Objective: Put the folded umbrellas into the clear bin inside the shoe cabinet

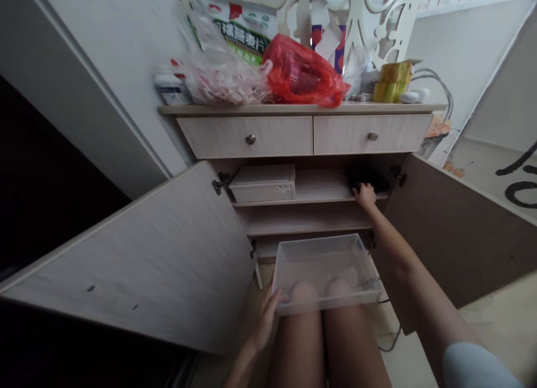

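A clear plastic bin rests on my knees in front of an open wooden cabinet. My left hand lies against the bin's near left corner, fingers stretched along its side. My right hand reaches onto the cabinet's upper shelf, fingers curled onto a dark object at the shelf's right end. What that dark object is I cannot make out. A white box sits at the shelf's left end.
Both cabinet doors stand wide open, the left door and the right door. Two shut drawers sit above the shelves. On top lie a red plastic bag, clear bags, a food packet and yellow tape rolls.
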Action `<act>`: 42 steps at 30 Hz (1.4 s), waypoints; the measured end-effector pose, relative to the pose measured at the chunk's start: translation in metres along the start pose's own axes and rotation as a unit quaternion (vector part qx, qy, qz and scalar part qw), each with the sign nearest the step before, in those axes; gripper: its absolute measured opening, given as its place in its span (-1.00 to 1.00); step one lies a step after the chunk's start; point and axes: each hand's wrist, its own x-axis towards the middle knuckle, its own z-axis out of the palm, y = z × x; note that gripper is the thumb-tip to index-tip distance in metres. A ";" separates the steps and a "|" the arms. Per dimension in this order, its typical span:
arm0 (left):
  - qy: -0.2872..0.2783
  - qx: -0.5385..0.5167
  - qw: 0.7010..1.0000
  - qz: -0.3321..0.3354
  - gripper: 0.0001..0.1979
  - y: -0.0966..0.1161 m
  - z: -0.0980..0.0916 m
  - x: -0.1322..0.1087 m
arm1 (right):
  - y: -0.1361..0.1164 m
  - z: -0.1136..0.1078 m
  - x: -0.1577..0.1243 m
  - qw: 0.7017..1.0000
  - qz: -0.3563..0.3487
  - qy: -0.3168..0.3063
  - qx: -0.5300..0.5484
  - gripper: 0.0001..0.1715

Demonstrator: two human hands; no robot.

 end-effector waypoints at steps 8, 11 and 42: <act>0.059 -0.010 0.998 -0.014 -0.27 -0.012 0.003 0.002 | -0.010 0.029 0.027 0.990 0.068 -0.019 0.123 -0.59; 0.033 -0.008 0.999 -0.002 -0.24 -0.007 0.002 0.001 | -0.002 0.020 0.024 0.978 0.089 -0.012 0.186 -0.52; -0.013 -0.093 0.995 0.039 -0.19 0.012 0.014 -0.007 | 0.017 -0.052 -0.175 0.896 -0.371 -0.231 0.071 -0.53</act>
